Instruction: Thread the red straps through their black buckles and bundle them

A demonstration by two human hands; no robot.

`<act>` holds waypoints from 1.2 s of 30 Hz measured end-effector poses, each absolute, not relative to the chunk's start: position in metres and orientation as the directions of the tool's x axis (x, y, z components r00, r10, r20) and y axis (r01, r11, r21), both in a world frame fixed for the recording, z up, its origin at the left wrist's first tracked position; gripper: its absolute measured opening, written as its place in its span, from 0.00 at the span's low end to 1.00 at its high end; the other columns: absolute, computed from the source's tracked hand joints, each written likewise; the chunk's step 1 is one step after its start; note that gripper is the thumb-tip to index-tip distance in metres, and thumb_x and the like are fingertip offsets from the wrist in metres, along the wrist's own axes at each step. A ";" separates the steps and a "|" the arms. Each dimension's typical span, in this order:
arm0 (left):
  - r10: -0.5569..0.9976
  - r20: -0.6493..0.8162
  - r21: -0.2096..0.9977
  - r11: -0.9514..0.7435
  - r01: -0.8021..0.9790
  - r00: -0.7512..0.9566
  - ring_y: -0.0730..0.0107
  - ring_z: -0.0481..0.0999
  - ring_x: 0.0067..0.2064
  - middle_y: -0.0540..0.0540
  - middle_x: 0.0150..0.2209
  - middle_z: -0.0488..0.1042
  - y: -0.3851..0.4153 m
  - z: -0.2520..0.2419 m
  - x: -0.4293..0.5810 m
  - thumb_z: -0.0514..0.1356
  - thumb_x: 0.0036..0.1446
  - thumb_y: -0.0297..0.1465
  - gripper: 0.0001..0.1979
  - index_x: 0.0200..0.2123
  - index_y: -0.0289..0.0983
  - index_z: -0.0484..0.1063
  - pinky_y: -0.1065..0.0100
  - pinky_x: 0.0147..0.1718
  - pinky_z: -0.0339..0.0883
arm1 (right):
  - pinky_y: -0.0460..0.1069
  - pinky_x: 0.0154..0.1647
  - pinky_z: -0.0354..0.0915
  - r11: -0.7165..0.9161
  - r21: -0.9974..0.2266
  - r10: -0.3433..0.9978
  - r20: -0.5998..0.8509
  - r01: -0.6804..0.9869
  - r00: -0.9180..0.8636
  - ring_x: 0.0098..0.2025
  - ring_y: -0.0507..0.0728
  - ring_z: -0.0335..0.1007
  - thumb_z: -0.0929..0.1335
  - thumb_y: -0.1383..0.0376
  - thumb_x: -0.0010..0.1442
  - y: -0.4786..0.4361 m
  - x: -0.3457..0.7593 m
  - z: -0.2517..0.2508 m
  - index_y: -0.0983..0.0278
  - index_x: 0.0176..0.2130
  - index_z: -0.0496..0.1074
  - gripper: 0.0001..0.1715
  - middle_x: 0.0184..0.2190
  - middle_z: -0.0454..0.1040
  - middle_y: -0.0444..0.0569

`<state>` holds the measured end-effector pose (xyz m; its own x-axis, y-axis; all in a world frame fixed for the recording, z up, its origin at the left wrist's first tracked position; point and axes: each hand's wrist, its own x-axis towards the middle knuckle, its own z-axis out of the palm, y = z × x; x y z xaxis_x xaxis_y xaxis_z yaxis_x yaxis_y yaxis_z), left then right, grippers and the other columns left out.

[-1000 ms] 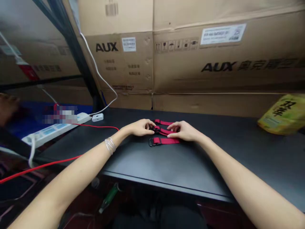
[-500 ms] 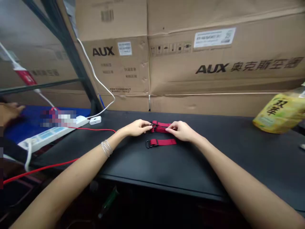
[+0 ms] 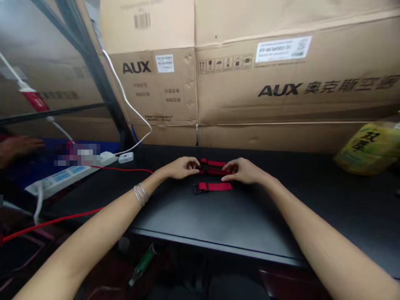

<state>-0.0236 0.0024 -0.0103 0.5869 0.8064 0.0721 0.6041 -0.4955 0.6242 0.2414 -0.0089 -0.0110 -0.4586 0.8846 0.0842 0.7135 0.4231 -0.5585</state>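
Soft, slow moves at both ends help keep the middle red strap [image 3: 214, 171] flat; it lies over the black tabletop [image 3: 218, 225], between the left hand [image 3: 183, 168] and the right hand [image 3: 245, 171]; the left fingers curl, partly open, by its buckle end; the right fingers bend at its other end, thumb a bit apart; it is hard to tell if either grips it; the front red strap [image 3: 218, 187] lies apart, nearer the person.
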 end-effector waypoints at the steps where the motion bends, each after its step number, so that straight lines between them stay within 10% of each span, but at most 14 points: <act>1: 0.810 0.071 0.617 -0.494 0.612 0.583 0.75 0.66 0.28 0.47 0.31 0.71 0.002 -0.010 -0.023 0.59 0.51 0.39 0.17 0.40 0.33 0.69 0.73 0.27 0.59 | 0.46 0.28 0.61 0.423 -0.551 0.885 0.079 0.720 -0.459 0.28 0.53 0.68 0.73 0.56 0.43 -0.008 0.241 -0.012 0.65 0.37 0.76 0.21 0.27 0.75 0.47; 36: 0.825 0.054 0.657 -0.454 0.602 0.563 0.76 0.64 0.24 0.51 0.23 0.67 0.002 -0.010 -0.023 0.61 0.47 0.43 0.17 0.30 0.33 0.67 0.74 0.23 0.56 | 0.45 0.26 0.57 0.407 -0.468 0.909 0.117 0.785 -0.401 0.26 0.52 0.67 0.69 0.60 0.50 -0.012 0.234 -0.016 0.64 0.30 0.75 0.10 0.24 0.73 0.45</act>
<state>-0.0229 0.0020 -0.0097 0.5632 0.8245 0.0542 0.6019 -0.4543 0.6568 0.2337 -0.0119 -0.0158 -0.4011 0.9085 0.1169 0.7846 0.4066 -0.4681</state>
